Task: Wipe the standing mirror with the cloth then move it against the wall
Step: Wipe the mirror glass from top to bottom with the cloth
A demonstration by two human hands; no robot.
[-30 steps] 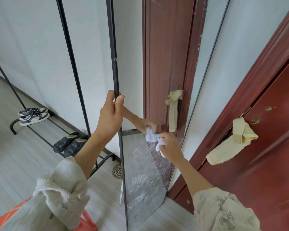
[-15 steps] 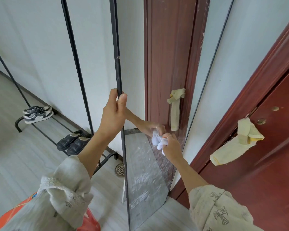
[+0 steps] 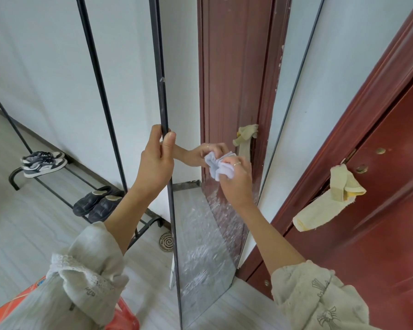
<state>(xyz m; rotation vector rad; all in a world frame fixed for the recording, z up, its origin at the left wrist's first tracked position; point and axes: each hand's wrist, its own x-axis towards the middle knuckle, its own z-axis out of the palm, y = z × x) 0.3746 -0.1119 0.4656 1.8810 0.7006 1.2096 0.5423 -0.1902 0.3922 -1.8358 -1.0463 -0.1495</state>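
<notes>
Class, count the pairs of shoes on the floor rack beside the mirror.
2: grey-and-white sneakers at the rack's far left end, black shoes nearer the mirror. The arm may hide others.

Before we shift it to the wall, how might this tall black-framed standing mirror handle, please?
The tall black-framed standing mirror is narrow and high, so probably tippy; the left hand steadies its edge. Its glass looks fragile, and its thin frame suggests moderate weight.

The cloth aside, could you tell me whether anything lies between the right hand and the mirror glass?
In the head view, only the bunched white cloth lies between the right hand and the mirror glass; the fingers press it there.
</notes>
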